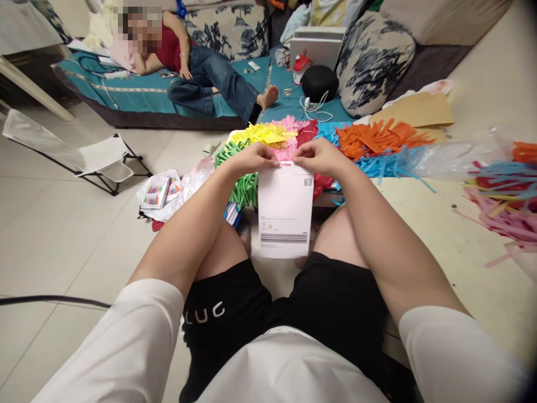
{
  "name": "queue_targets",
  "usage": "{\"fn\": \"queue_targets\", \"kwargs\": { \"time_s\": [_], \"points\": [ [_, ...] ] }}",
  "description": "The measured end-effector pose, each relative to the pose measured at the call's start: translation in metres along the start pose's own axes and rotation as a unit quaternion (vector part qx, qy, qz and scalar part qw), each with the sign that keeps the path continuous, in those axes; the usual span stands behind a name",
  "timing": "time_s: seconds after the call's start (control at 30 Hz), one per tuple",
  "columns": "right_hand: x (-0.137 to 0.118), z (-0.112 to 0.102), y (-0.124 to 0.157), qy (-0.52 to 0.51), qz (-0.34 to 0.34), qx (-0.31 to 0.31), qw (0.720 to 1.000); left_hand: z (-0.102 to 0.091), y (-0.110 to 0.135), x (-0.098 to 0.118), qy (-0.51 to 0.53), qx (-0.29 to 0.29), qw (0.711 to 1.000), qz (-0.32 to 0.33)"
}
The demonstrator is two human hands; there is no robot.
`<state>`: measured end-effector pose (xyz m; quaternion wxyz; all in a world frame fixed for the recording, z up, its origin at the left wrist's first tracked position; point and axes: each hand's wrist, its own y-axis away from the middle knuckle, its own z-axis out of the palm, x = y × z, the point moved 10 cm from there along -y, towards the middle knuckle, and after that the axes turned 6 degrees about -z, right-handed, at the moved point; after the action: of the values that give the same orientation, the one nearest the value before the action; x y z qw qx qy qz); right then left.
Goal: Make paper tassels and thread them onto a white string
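The fingertips of both hands are tucked behind the top edge of a white packet [285, 210], so their exact pinch is hard to make out. The left hand [250, 158] and right hand [319, 157] each close on that edge, side by side. The packet hangs below them, over the knees, before heaps of coloured paper strips [377, 140].

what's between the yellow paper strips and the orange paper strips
In the head view, pink paper strips, dark red ones and blue ones lie between the yellow paper strips and the orange paper strips.
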<state>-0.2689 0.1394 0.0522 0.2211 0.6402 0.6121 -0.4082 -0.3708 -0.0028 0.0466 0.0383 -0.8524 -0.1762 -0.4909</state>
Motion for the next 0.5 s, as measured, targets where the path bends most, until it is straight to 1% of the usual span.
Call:
{"fn": "queue_targets", "kwargs": {
  "time_s": [0.1,0.17,0.27,0.33,0.4,0.5],
  "points": [
    [0.003,0.006,0.005,0.022,0.027,-0.048,0.998,-0.005,0.001,-0.002,0.004,0.011,1.0,-0.011],
    [0.002,0.012,0.009,0.057,0.037,-0.078,0.995,-0.002,0.002,-0.005,-0.02,-0.001,0.999,-0.031],
    [-0.008,0.025,0.011,0.115,0.023,-0.106,0.987,0.01,0.002,-0.009,-0.113,-0.047,0.99,-0.066],
    [-0.016,0.036,0.011,0.141,0.009,-0.125,0.982,0.019,0.002,-0.01,-0.166,-0.075,0.98,-0.075],
    [-0.021,0.046,0.011,0.15,-0.001,-0.138,0.979,0.029,0.0,-0.011,-0.19,-0.1,0.974,-0.07],
    [-0.023,0.054,0.011,0.15,-0.006,-0.146,0.978,0.038,-0.005,-0.015,-0.195,-0.113,0.972,-0.063]
  ]
}}
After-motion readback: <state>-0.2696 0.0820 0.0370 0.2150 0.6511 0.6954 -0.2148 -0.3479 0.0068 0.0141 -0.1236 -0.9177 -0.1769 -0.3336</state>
